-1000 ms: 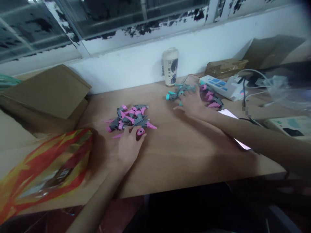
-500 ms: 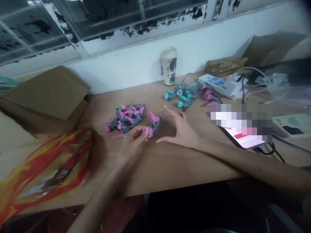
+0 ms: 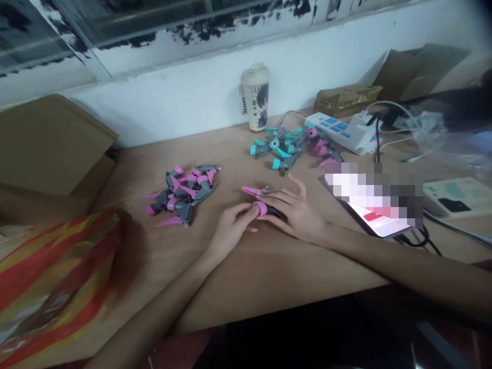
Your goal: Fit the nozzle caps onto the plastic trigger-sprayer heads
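Observation:
Between both hands is a trigger spray head (image 3: 260,208) with a pink collar, a pink trigger and a dark grey body. The fingertips of my left hand (image 3: 230,228) pinch its collar. My right hand (image 3: 305,212) wraps the grey body from the right, its fingers covering much of it; the pink trigger sticks out at the far side. To the left lies a heap of pink-and-grey spray heads (image 3: 180,204). Farther back, teal-and-grey spray heads (image 3: 283,163) lie together, with a few pink ones (image 3: 322,149) at their right.
A paper coffee cup (image 3: 257,105) stands against the wall behind. At right are a phone (image 3: 378,218) with a lit screen, a power strip (image 3: 334,128) and cables. A striped plastic bag (image 3: 69,266) and a cardboard box (image 3: 49,148) occupy the left side.
My left hand has carried the spray head rightward, away from the heap. My right hand, open and apart before, has closed on its body. The view has shifted slightly.

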`<state>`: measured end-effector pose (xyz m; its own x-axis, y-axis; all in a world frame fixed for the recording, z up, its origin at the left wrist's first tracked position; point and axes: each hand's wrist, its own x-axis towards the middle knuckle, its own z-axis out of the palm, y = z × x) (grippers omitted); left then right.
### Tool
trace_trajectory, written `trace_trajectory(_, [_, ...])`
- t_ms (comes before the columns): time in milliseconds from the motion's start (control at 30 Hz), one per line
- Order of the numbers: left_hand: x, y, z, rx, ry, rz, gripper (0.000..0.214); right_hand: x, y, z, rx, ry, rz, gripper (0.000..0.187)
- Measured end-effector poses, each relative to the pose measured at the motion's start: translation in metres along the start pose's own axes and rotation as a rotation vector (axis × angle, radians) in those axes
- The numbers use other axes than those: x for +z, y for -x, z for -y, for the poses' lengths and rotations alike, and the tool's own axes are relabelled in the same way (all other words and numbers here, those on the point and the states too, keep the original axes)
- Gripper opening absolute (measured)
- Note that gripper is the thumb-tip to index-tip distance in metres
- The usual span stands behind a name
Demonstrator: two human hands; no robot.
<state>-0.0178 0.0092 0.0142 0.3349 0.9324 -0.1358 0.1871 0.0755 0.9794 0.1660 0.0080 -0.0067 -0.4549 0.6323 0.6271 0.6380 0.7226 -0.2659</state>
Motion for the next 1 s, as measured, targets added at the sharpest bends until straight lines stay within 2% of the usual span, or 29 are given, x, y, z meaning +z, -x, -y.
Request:
trace_trajectory(133, [-0.004,-0.003,0.005,0.087,-0.062,-0.063,0.029,0.003,-0.001,0.000,-0.002,0.000,0.045,0.035])
trace_trajectory(267, [-0.007,-0.002,0.009,0.115,-0.090,0.007,0.028,0.006,-0.001,-0.001,-0.050,0.005,0.078,0.039])
trace_trajectory(333, [-0.007,-0.001,0.009,0.148,-0.113,-0.004,0.023,0.007,0.000,-0.002,-0.050,-0.006,0.084,0.038])
trace_trajectory(433, [-0.006,-0.001,0.009,0.172,-0.139,-0.026,0.020,0.007,0.001,-0.002,-0.041,-0.058,0.063,0.037])
trace_trajectory(633, [-0.007,-0.001,0.005,0.132,-0.157,0.062,0.016,0.007,0.006,0.002,-0.020,-0.216,0.004,0.033])
trace_trajectory(1000, [-0.003,0.002,0.012,0.197,-0.315,0.042,0.017,0.008,0.008,0.002,-0.027,-0.292,-0.019,0.030])
